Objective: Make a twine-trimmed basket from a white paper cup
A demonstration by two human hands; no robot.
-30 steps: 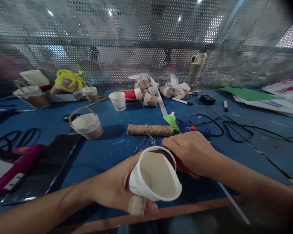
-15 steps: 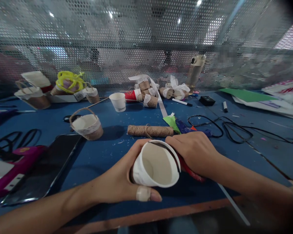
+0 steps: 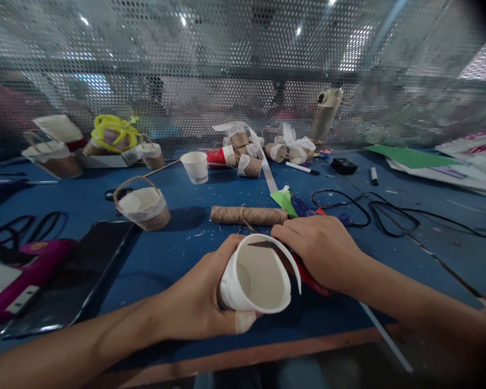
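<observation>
A white paper cup (image 3: 249, 292) is gripped by my left hand (image 3: 202, 294), its mouth tilted toward me. A bandage wraps that thumb. My right hand (image 3: 322, 251) is closed around red-handled scissors (image 3: 308, 275), whose dark blade reaches into the cup's mouth at the far rim. On the right side a curved strip of the rim (image 3: 294, 265) hangs partly cut from the cup. Just beyond my hands lies a roll of brown twine (image 3: 249, 215). My right fingers hide most of the scissors' handles.
A small twine-handled basket (image 3: 148, 208) stands left of the twine. A dark phone-like slab (image 3: 73, 275) and a magenta glue gun (image 3: 36, 275) lie at left. Behind are a white cup (image 3: 195, 166) and several wrapped cups. Black cable (image 3: 389, 216) curls at right.
The scissor blade has moved further into the cup's mouth, and the cut rim strip stands further from the wall. My left thumb has curled in under the cup.
</observation>
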